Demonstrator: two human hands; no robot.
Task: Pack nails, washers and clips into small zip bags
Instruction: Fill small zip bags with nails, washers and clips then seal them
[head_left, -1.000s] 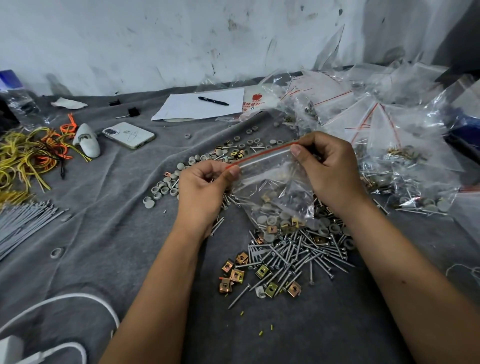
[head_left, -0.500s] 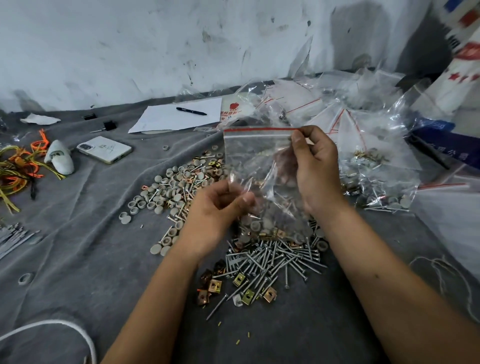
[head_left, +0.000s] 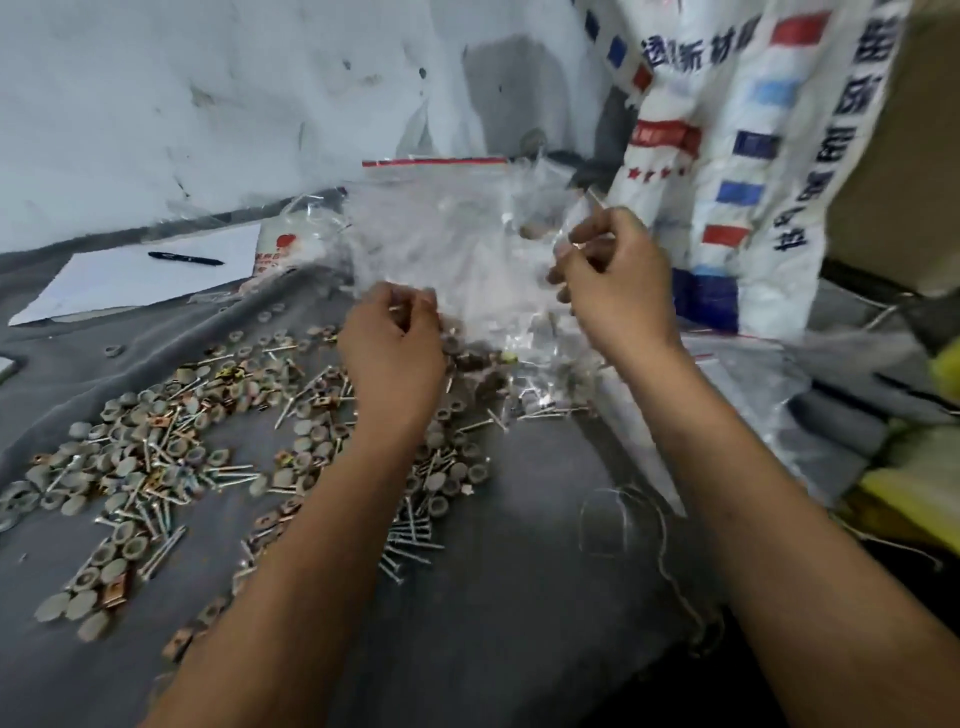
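Zip bag (head_left: 441, 228): now motion-blurred at upper centre, red seal higher than before. Right hand (head_left: 615, 283): shifted from the seal to the bag's right edge. Left hand (head_left: 392, 343): raised, pinching the lower left part. View swung right.

A cloth-covered table (head_left: 519, 623) runs back to a wall (head_left: 208, 104). Washers (head_left: 130, 457), nails (head_left: 410, 540) and clips (head_left: 117, 592) lie mixed across its left and middle. Behind them, far left, a pen (head_left: 186, 258) lies on a sheet of paper (head_left: 130, 280). Both hands, left hand (head_left: 392, 353) and right hand (head_left: 613, 280), are raised over the middle, with a zip bag (head_left: 441, 228) between and behind them, blurred, so probably pinched by both. A printed sack (head_left: 737, 156) stands at the right rear.
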